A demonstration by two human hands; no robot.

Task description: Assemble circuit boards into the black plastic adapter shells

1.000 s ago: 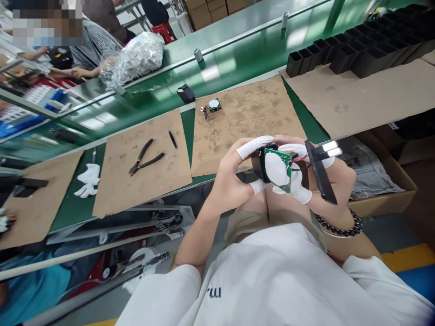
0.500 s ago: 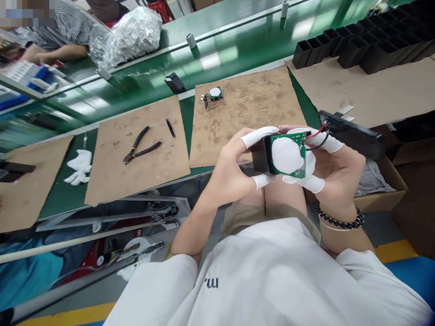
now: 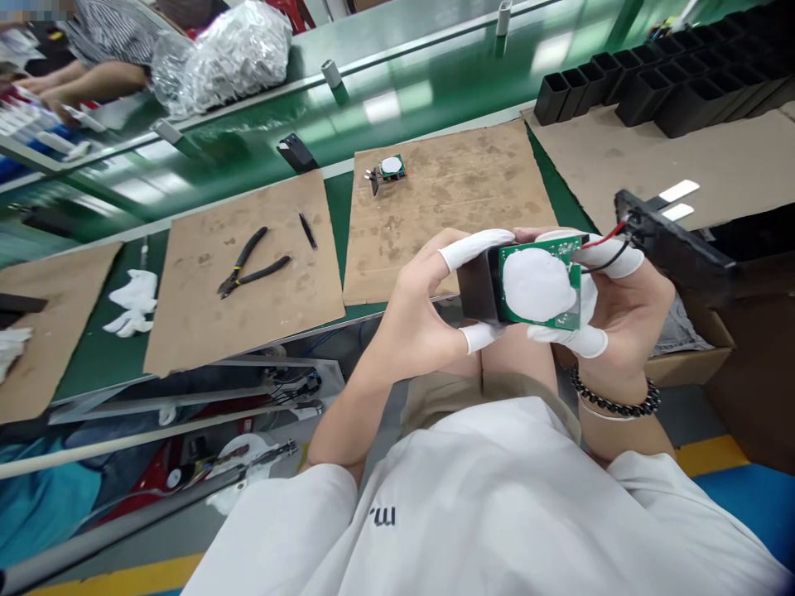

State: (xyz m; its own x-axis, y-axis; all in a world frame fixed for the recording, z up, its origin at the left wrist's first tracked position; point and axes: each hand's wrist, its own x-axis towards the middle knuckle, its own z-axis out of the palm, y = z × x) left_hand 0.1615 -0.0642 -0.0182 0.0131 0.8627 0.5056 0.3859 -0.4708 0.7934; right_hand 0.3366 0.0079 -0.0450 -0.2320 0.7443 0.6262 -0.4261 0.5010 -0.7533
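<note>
My left hand (image 3: 428,302), with white finger cots on thumb and finger, grips a black plastic case (image 3: 478,285). At its opening, my right hand (image 3: 627,306), also in finger cots, holds a green circuit board (image 3: 571,310) topped by a round white pad (image 3: 537,284). Whether the board's left edge lies inside the case or only against it, I cannot tell. Red and black wires run from the board to a black end cap (image 3: 676,244) with two flat metal prongs, hanging beyond my right hand. Fingers behind the board are partly hidden.
Cardboard mats cover the green bench, bearing pliers (image 3: 252,265), black tweezers (image 3: 307,231) and another board (image 3: 391,166). Black cases (image 3: 639,91) stand in rows at far right. A white glove (image 3: 133,302) lies left. A co-worker's arm (image 3: 93,80) shows across the line.
My right hand has shifted the circuit board slightly right, and more of its face shows. The end cap has swung right. My left hand keeps its grip on the case.
</note>
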